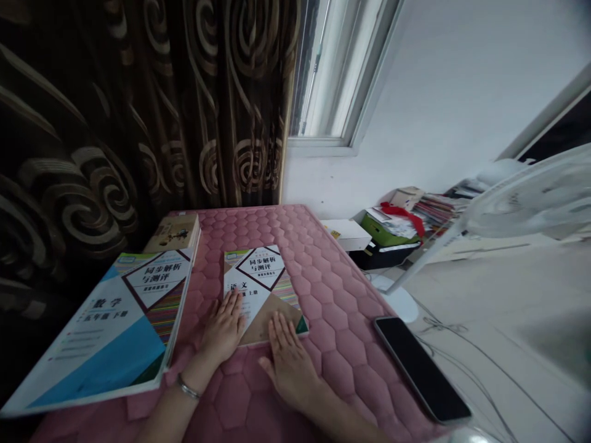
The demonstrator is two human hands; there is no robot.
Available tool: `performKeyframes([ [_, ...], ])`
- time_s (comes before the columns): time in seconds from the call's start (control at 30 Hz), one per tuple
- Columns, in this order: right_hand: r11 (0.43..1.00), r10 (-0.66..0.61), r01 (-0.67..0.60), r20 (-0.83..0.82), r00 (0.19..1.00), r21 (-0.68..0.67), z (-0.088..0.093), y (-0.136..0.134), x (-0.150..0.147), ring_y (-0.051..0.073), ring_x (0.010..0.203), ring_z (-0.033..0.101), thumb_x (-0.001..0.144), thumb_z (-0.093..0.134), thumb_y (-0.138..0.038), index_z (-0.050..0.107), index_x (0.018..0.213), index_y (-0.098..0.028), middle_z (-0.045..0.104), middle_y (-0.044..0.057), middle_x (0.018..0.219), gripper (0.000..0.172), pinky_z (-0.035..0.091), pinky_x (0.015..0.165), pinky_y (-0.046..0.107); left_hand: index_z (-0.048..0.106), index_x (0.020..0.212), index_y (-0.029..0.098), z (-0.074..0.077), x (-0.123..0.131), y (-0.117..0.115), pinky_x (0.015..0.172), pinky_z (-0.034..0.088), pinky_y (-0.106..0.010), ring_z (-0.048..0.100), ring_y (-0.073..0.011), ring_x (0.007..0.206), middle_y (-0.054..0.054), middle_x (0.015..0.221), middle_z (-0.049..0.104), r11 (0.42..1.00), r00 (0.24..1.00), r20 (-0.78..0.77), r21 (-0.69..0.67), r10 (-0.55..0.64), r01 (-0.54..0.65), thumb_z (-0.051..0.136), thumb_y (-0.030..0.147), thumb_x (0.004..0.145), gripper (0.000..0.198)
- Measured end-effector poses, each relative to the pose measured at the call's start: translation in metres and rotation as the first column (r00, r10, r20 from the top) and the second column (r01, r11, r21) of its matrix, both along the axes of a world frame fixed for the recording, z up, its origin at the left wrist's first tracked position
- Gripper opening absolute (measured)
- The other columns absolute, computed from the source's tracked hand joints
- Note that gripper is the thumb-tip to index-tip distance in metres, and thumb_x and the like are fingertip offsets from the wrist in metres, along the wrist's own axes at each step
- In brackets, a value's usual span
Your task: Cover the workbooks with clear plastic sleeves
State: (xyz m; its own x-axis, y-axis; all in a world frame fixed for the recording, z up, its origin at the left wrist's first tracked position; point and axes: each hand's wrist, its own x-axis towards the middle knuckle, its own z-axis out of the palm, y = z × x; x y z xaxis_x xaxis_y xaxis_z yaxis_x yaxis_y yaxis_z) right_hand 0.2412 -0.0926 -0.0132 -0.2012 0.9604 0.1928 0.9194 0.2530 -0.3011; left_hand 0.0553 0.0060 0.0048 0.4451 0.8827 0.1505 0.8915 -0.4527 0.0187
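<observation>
A brown and white workbook [263,277] with a patterned cover lies flat on the pink quilted surface [323,295]. My left hand [224,326], with a silver bracelet at the wrist, rests spread on the book's lower left part. Fingers extended, my right hand [292,363] touches its lower edge near the right corner. Neither hand grips anything. To the left lies a larger-looking blue and white workbook [111,332], on top of other books or paper. Behind it is a tan book [173,232] with a printed picture.
A black phone [420,369] lies at the surface's right edge. Beyond are a white fan [521,197], cables [480,375] on the floor and a green bin [388,232] of papers. A dark curtain [184,111] hangs behind the surface, beside a window [339,74].
</observation>
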Motion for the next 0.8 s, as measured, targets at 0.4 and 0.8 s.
performKeyframes([
  [0.4, 0.996, -0.089, 0.088, -0.035, 0.995, -0.018, 0.031, 0.040, 0.013, 0.031, 0.141, 0.035, 0.098, 0.033, -0.044, 0.060, 0.133, -0.010, 0.047, 0.016, 0.146, 0.055, 0.027, 0.118, 0.048, 0.052, 0.138, 0.020, 0.016, 0.020, 0.013, 0.119, 0.018, -0.054, 0.034, -0.0232, 0.143, -0.007, 0.154, 0.038, 0.998, 0.998, -0.022, -0.021, 0.061, -0.061, 0.032, 0.024, 0.094, 0.048],
  [0.8, 0.970, -0.170, 0.177, 0.058, 0.984, -0.165, 0.035, 0.130, 0.024, 0.029, 0.147, 0.017, 0.099, 0.029, -0.047, 0.031, 0.149, 0.000, 0.020, 0.022, 0.156, 0.068, 0.014, 0.120, 0.048, 0.038, 0.147, 0.004, 0.004, 0.029, 0.056, 0.118, 0.026, -0.041, 0.031, -0.0253, 0.144, -0.018, 0.155, 0.032, 0.995, 0.995, 0.039, 0.036, 0.091, -0.093, 0.032, 0.034, 0.095, 0.059],
])
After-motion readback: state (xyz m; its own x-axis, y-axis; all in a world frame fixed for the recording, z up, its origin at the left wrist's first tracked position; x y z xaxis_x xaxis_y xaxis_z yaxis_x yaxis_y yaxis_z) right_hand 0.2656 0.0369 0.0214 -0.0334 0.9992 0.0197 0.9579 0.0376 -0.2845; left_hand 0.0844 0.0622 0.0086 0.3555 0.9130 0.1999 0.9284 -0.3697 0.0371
